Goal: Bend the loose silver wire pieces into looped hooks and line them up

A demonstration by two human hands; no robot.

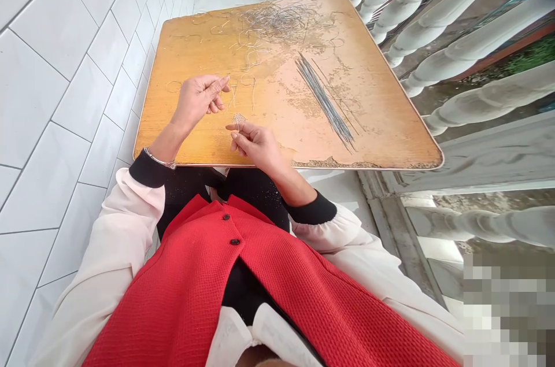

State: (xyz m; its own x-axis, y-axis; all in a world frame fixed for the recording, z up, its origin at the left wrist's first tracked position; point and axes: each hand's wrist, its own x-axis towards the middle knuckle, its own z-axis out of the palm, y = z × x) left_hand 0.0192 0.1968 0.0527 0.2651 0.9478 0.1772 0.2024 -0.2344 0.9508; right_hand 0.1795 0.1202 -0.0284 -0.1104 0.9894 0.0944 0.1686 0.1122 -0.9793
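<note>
My right hand (pixel 258 144), near the table's front edge, pinches a small pale piece of fine wirework (pixel 238 119) that sticks up above its fingertips. A little higher and to the left, my left hand (pixel 202 96) has thumb and forefinger pressed together; whatever lies between them is too thin to make out. Loose bits of thin wire (pixel 253 92) rest on the table just beyond both hands. Right of them lies a bundle of straight grey wires (pixel 325 102), slanting across the surface.
The worn wooden table (pixel 173 49) has peeling patches and a light rim. A tangled heap of thin wire (pixel 280 19) covers its far part. White wall tiles (pixel 47 89) stand on the left, a white balustrade (pixel 459 55) on the right.
</note>
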